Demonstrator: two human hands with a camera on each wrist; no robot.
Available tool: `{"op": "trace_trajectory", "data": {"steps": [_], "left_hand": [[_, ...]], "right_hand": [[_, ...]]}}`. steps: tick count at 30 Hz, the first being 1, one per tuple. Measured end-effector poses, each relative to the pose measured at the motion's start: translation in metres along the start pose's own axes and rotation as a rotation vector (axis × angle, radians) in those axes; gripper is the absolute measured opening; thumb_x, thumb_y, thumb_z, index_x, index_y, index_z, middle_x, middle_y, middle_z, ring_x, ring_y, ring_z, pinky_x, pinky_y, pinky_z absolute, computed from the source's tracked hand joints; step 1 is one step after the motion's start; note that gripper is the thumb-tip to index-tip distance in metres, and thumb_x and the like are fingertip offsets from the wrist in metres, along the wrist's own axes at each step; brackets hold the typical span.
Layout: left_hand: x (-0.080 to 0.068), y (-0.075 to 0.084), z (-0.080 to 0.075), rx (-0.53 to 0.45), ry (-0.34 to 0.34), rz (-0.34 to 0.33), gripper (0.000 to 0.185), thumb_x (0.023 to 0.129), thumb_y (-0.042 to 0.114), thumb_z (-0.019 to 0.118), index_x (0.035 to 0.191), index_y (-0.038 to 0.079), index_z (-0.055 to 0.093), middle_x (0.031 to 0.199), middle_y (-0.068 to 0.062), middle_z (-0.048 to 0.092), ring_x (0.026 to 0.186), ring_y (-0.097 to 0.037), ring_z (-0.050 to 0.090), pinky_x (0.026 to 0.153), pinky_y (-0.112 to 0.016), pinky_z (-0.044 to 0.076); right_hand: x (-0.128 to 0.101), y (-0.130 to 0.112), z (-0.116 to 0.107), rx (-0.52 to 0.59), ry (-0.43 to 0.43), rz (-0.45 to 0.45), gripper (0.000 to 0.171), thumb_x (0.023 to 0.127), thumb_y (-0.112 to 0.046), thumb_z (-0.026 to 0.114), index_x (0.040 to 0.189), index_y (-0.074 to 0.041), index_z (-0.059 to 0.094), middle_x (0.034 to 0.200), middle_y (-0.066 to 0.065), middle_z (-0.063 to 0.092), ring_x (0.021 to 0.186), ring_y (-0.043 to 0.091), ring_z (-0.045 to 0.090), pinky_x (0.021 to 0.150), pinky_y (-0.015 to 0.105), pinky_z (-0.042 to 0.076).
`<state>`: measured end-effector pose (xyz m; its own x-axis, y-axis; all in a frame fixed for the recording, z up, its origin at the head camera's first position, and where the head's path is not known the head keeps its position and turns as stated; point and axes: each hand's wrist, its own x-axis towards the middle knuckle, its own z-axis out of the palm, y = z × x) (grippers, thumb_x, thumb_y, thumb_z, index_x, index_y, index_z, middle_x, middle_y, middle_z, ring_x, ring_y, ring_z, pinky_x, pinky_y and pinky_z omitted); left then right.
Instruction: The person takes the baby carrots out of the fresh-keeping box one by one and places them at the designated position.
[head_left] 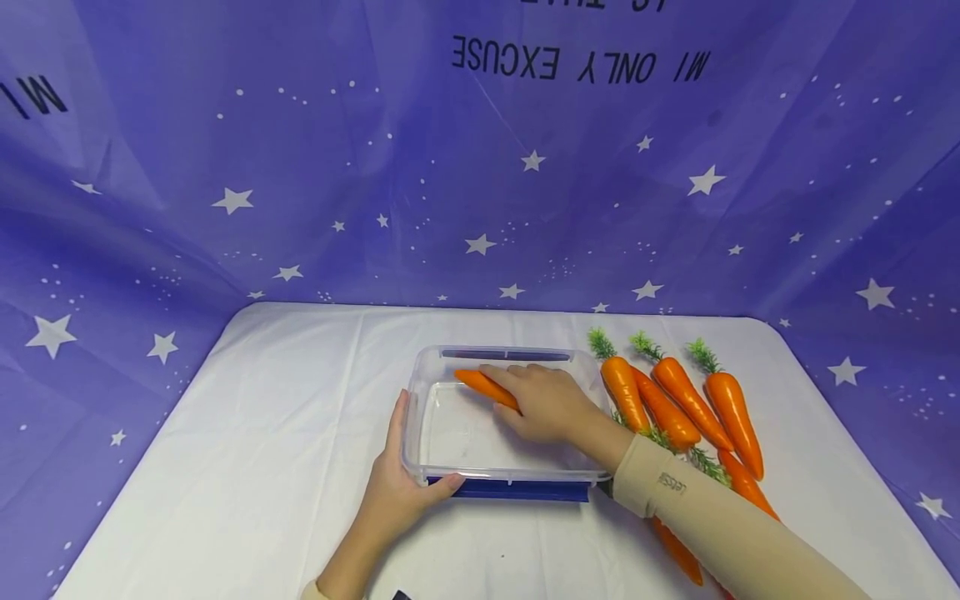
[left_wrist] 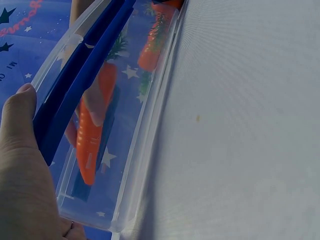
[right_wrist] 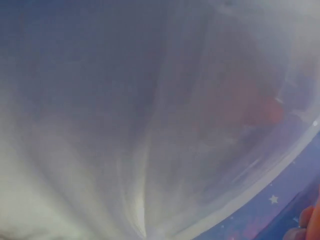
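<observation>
A clear plastic box (head_left: 424, 392) with blue clasps sits in the middle of the white table. My right hand (head_left: 543, 402) reaches into it and holds an orange carrot (head_left: 486, 386) near the box's far wall. My left hand (head_left: 401, 483) grips the box's near left corner, thumb on the blue front clasp (head_left: 517, 490). In the left wrist view the carrot (left_wrist: 92, 135) shows through the clear box wall (left_wrist: 145, 145), beside my left thumb (left_wrist: 20, 130). The right wrist view is a blur of clear plastic (right_wrist: 150, 125).
Several orange carrots (head_left: 678, 400) with green tops lie on the table right of the box, partly under my right forearm. A white cloth (head_left: 262, 433) covers the table. A blue star-patterned backdrop (head_left: 480, 167) hangs behind and at both sides.
</observation>
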<state>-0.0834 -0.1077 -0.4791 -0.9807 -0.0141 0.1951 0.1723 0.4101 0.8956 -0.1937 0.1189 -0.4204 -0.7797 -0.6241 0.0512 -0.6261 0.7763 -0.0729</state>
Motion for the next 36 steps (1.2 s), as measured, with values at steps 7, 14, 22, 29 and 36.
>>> {"op": "trace_trajectory", "data": {"steps": [7, 14, 22, 29, 36], "left_hand": [[0.0, 0.0, 0.001, 0.025, 0.009, 0.004, 0.123, 0.061, 0.045, 0.086, 0.151, 0.037, 0.002, 0.152, -0.004, 0.036, 0.124, -0.026, 0.051, 0.099, -0.049, 0.042], [-0.002, 0.014, -0.001, -0.01, 0.018, -0.016, 0.123, 0.06, 0.034, 0.088, 0.152, 0.033, 0.006, 0.151, -0.009, 0.037, 0.124, -0.03, 0.052, 0.101, -0.05, 0.041], [-0.006, 0.04, -0.008, -0.027, 0.012, -0.019, 0.119, 0.062, 0.027, 0.086, 0.153, 0.022, 0.009, 0.149, -0.016, 0.038, 0.123, -0.033, 0.052, 0.101, -0.052, 0.04], [-0.006, 0.039, -0.008, -0.044, 0.009, -0.025, 0.119, 0.062, 0.029, 0.087, 0.153, 0.021, 0.011, 0.146, -0.019, 0.041, 0.121, -0.036, 0.052, 0.1, -0.054, 0.04], [-0.002, 0.008, 0.0, -0.024, 0.01, -0.017, 0.123, 0.061, 0.035, 0.088, 0.153, 0.026, 0.007, 0.151, -0.01, 0.036, 0.125, -0.033, 0.05, 0.101, -0.053, 0.04]], "right_hand": [[-0.008, -0.005, -0.013, 0.01, 0.066, -0.013, 0.055, 0.092, -0.043, 0.051, 0.145, -0.031, 0.037, 0.114, -0.005, 0.067, 0.091, 0.016, 0.064, 0.074, 0.037, 0.052], [-0.024, -0.015, -0.039, 0.032, 0.081, 0.006, 0.057, 0.092, -0.046, 0.05, 0.145, -0.034, 0.036, 0.116, -0.008, 0.066, 0.084, 0.011, 0.061, 0.065, 0.031, 0.049], [-0.045, -0.013, -0.066, 0.063, 0.133, 0.056, 0.059, 0.092, -0.052, 0.048, 0.146, -0.041, 0.029, 0.116, -0.012, 0.064, 0.08, 0.009, 0.057, 0.062, 0.028, 0.042], [-0.074, -0.002, -0.082, 0.152, 0.136, 0.136, 0.057, 0.092, -0.058, 0.044, 0.144, -0.05, 0.022, 0.109, -0.016, 0.063, 0.067, 0.006, 0.049, 0.056, 0.025, 0.037], [-0.13, 0.03, -0.077, 0.151, 0.126, 0.31, 0.061, 0.092, -0.057, 0.047, 0.146, -0.046, 0.022, 0.13, -0.004, 0.059, 0.062, 0.006, 0.052, 0.055, 0.028, 0.04]]}}
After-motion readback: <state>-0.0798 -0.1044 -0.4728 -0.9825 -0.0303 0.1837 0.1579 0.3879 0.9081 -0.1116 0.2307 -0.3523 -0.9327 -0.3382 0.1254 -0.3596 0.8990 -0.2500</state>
